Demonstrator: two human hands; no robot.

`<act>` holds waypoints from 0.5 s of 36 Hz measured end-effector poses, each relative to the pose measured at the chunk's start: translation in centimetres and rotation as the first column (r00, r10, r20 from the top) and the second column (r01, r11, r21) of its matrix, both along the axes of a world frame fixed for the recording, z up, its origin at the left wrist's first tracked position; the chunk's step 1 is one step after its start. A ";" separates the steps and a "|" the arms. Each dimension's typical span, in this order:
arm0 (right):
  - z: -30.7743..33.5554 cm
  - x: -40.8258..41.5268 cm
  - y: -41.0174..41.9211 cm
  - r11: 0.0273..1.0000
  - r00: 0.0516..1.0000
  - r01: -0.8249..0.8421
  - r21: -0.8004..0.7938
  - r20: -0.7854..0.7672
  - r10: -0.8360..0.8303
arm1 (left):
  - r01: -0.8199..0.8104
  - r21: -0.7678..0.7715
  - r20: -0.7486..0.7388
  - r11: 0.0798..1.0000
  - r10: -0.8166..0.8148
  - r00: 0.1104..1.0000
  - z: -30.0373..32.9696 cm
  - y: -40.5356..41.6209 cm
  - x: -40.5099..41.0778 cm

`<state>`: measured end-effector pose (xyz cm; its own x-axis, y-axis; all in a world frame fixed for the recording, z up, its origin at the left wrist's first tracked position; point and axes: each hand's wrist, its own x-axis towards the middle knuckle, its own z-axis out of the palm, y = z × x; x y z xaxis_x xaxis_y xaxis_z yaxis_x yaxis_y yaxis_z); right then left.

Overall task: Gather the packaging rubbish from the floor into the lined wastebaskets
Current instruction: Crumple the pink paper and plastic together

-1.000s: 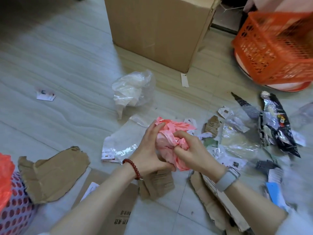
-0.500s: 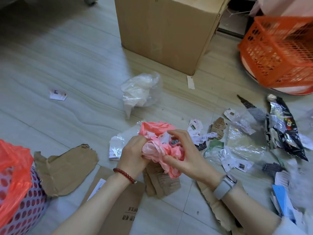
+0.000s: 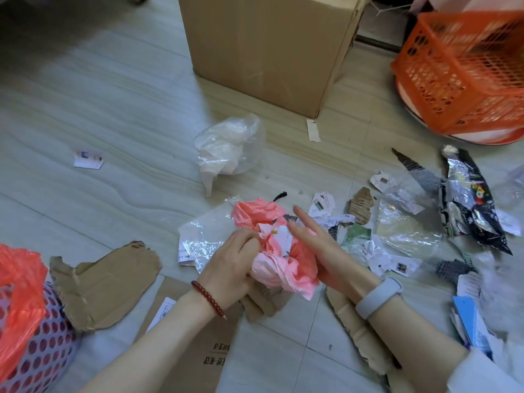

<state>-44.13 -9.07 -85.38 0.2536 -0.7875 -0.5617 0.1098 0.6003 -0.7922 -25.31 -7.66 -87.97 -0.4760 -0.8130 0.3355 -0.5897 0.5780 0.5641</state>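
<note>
A crumpled pink plastic bag [image 3: 286, 265] stuffed with paper scraps is held above the floor at centre. My left hand [image 3: 232, 265] grips its left side with curled fingers. My right hand [image 3: 320, 251] lies flat against the bag's right side, fingers straight. A white wastebasket with red dots and a red liner [image 3: 25, 321] stands at the lower left edge. Torn cardboard [image 3: 105, 282], a clear bag [image 3: 229, 146], foil wrappers [image 3: 467, 205] and paper scraps [image 3: 323, 205] lie scattered on the floor.
A large cardboard box [image 3: 269, 43] stands at the back centre. An orange mesh basket [image 3: 465, 72] sits at the upper right. A flat cardboard sheet [image 3: 198, 336] lies under my forearms. A small label [image 3: 88, 160] lies alone on the left floor.
My right hand has let go of the pink bag and straightened its fingers against the bag's right side. The left hand keeps its grip. The view shifted slightly right.
</note>
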 end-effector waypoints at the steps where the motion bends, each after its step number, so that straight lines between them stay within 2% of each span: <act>1: 0.5 0.2 0.2 0.994 0.995 -0.100 -0.037 -0.031 0.099 | 0.013 0.038 0.004 0.999 -0.013 1.000 0.3 -0.1 0.0; 2: 0.6 0.4 0.4 0.977 0.978 -0.198 -0.074 -0.078 0.192 | 0.019 0.073 0.002 0.997 -0.020 1.000 0.6 -0.2 0.0; 4: 0.7 1.0 0.7 0.955 0.949 -0.282 -0.091 -0.175 0.263 | 0.010 0.139 -0.037 0.990 -0.005 0.999 1.1 -0.3 -0.1; 9: 1.4 1.7 1.0 0.929 0.919 -0.316 -0.193 -0.306 0.249 | -0.025 0.282 -0.160 0.959 0.073 0.984 0.8 -0.2 0.1; 12: 1.5 2.6 1.4 0.901 0.878 -0.364 -0.237 -0.410 0.247 | -0.100 0.296 -0.130 0.950 0.144 0.981 0.0 0.3 -0.1; 14: 0.9 2.9 2.0 0.876 0.842 -0.407 -0.259 -0.478 0.250 | -0.121 0.361 -0.088 0.925 0.163 0.983 -0.3 0.9 0.0; 18: 0.0 2.6 2.8 0.838 0.838 -0.409 -0.361 -0.513 0.188 | -0.194 0.411 0.019 0.891 0.205 0.979 -0.2 1.3 -0.1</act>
